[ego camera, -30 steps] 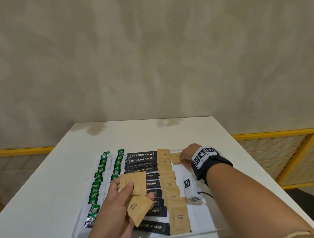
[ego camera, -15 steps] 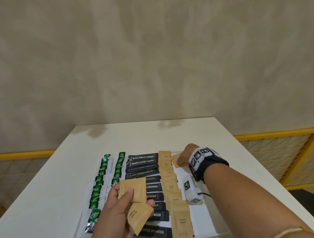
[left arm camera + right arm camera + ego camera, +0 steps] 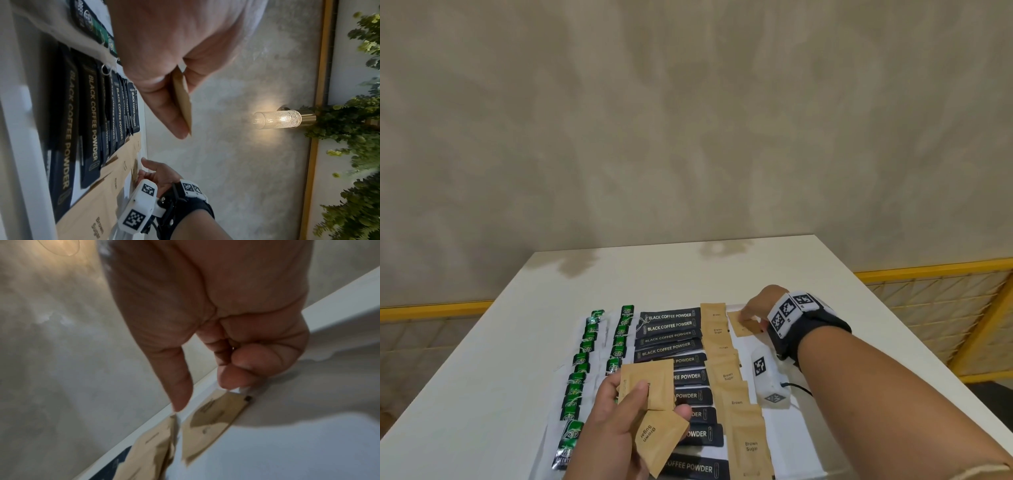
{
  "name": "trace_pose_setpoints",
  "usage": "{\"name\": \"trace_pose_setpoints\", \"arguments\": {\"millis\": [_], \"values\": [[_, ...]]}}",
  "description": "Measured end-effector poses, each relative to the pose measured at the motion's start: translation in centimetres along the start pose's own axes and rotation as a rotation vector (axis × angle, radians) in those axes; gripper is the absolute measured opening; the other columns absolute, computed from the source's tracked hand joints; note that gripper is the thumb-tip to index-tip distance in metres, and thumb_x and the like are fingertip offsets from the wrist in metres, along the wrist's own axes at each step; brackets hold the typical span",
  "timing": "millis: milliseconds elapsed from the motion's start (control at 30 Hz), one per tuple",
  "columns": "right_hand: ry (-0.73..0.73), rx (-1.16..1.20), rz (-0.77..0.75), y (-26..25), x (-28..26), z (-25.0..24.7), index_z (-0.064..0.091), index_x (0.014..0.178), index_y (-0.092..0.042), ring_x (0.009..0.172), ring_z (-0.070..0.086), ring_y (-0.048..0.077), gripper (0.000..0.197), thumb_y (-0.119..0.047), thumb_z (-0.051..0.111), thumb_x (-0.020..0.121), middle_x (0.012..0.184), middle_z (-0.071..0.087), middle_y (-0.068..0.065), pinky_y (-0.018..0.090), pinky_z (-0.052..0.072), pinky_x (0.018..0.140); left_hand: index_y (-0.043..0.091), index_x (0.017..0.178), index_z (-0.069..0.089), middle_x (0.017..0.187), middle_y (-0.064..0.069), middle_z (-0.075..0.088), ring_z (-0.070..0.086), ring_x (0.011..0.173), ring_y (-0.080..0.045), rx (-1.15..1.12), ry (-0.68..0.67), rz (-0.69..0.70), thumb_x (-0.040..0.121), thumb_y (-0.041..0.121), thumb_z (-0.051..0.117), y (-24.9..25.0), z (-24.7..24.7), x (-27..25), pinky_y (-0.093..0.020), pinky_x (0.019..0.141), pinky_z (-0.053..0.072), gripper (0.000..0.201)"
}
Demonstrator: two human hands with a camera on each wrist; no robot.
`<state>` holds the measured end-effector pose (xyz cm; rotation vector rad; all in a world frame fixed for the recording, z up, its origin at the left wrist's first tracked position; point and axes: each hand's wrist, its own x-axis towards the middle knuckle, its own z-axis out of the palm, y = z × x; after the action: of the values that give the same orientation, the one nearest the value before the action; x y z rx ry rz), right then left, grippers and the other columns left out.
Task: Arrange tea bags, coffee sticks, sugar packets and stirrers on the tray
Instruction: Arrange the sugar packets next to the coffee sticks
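Head view: sugar packet (image 3: 743, 323) under right hand (image 3: 758, 306)

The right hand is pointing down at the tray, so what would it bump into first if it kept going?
Most likely the brown sugar packet lying right under the right hand, at the tray's far end. Its fingers look at or almost on that packet already; contact is hard to confirm.

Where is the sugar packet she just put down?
In the head view, that brown sugar packet lies at the tray's far right, beside the sugar column, under the right hand.
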<state>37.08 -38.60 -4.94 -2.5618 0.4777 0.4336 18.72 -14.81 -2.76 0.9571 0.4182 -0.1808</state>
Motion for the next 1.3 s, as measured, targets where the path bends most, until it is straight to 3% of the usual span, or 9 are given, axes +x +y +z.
{"name": "trace_pose_setpoints", "arguments": {"millis": [200, 300, 433, 567, 700, 900, 1033, 1167, 1300], "values": [[0.021, -0.131, -0.042, 0.5, 0.4, 0.5, 0.063, 0.063, -0.018, 0.052, 0.061, 0.007, 0.030, -0.044, 0.075, 0.074, 0.075, 0.069, -0.001, 0.018, 0.043, 0.046, 0.010, 0.100, 0.053, 0.087, -0.027, 0.060, 0.064, 0.043, -0.037, 0.009, -0.013, 0.030, 0.093, -0.004, 0.048, 0.0, -0.1, -0.1, -0.050, 0.038, 0.053, 0.016], [0.053, -0.165, -0.024, 0.4, 1.1, 0.3, 0.064, 0.063, -0.018, 0.060, 0.063, 0.013, 0.036, -0.050, 0.080, 0.065, 0.069, 0.068, -0.002, 0.021, 0.044, 0.053, 0.011, 0.102, 0.054, 0.082, -0.028, 0.065, 0.065, 0.048, -0.040, 0.018, -0.026, 0.035, 0.092, -0.002, 0.050, 0.0, -0.4, -0.1, -0.055, 0.041, 0.053, 0.017], [0.061, -0.259, -0.017, -0.1, 1.6, 0.0, 0.057, 0.066, -0.018, 0.075, 0.061, 0.021, 0.041, -0.055, 0.073, 0.072, 0.077, 0.066, 0.000, 0.031, 0.051, 0.077, 0.010, 0.098, 0.055, 0.083, -0.028, 0.064, 0.065, 0.052, -0.043, 0.013, -0.019, 0.031, 0.091, -0.005, 0.050, 0.2, -0.5, -0.4, -0.055, 0.041, 0.053, 0.017], [0.077, -0.313, 0.011, -0.2, 1.5, -0.2, 0.051, 0.065, -0.016, 0.075, 0.056, 0.023, 0.043, -0.053, 0.063, 0.084, 0.067, 0.054, 0.001, 0.032, 0.047, 0.076, 0.011, 0.099, 0.055, 0.090, -0.027, 0.062, 0.062, 0.070, -0.044, 0.042, 0.002, 0.011, 0.090, -0.005, 0.052, 0.2, -0.5, -0.5, -0.052, 0.041, 0.054, 0.018], [0.070, -0.349, -0.024, 0.2, 2.1, 0.5, 0.057, 0.064, -0.016, 0.063, 0.056, 0.019, 0.048, -0.061, 0.057, 0.082, 0.066, 0.059, 0.001, 0.030, 0.049, 0.073, 0.011, 0.099, 0.056, 0.096, -0.026, 0.060, 0.059, 0.078, -0.043, 0.064, 0.017, -0.001, 0.090, -0.004, 0.053, 0.2, -0.6, -0.6, -0.050, 0.041, 0.054, 0.018], [-0.039, -0.118, 0.042, 0.0, 1.9, -0.1, 0.059, 0.061, -0.014, 0.058, 0.061, 0.016, 0.037, -0.039, 0.068, 0.087, 0.062, 0.065, -0.001, 0.026, 0.047, 0.066, 0.013, 0.099, 0.056, 0.096, -0.030, 0.061, 0.065, 0.064, -0.046, 0.070, -0.015, -0.005, 0.090, 0.000, 0.053, 0.2, -1.1, -0.6, -0.061, 0.052, 0.052, 0.016], [0.008, -0.332, 0.008, 0.0, 2.6, 0.7, 0.064, 0.081, -0.016, 0.083, 0.067, 0.021, 0.046, -0.062, 0.061, 0.081, 0.084, 0.070, 0.001, 0.033, 0.053, 0.085, 0.013, 0.098, 0.056, 0.093, -0.028, 0.061, 0.065, 0.058, -0.045, 0.081, -0.017, 0.005, 0.091, 0.000, 0.052, 0.3, -1.1, -0.5, -0.060, 0.053, 0.051, 0.016], [0.031, -0.310, -0.013, -0.1, 2.2, 0.5, 0.058, 0.069, -0.016, 0.074, 0.064, 0.019, 0.044, -0.057, 0.061, 0.083, 0.071, 0.064, -0.001, 0.029, 0.050, 0.073, 0.012, 0.099, 0.056, 0.086, -0.024, 0.062, 0.065, 0.044, -0.036, 0.090, 0.008, 0.030, 0.091, -0.002, 0.053, 0.1, -1.0, -0.3, -0.055, 0.049, 0.051, 0.015], [-0.010, -0.165, -0.015, -0.1, 2.2, 0.1, 0.061, 0.065, -0.015, 0.069, 0.063, 0.019, 0.038, -0.050, 0.071, 0.077, 0.075, 0.067, 0.000, 0.028, 0.050, 0.072, 0.011, 0.102, 0.056, 0.078, -0.029, 0.067, 0.065, 0.047, -0.043, 0.064, -0.024, 0.013, 0.092, 0.000, 0.052, -0.2, -1.0, -0.7, -0.059, 0.053, 0.051, 0.015]]}}
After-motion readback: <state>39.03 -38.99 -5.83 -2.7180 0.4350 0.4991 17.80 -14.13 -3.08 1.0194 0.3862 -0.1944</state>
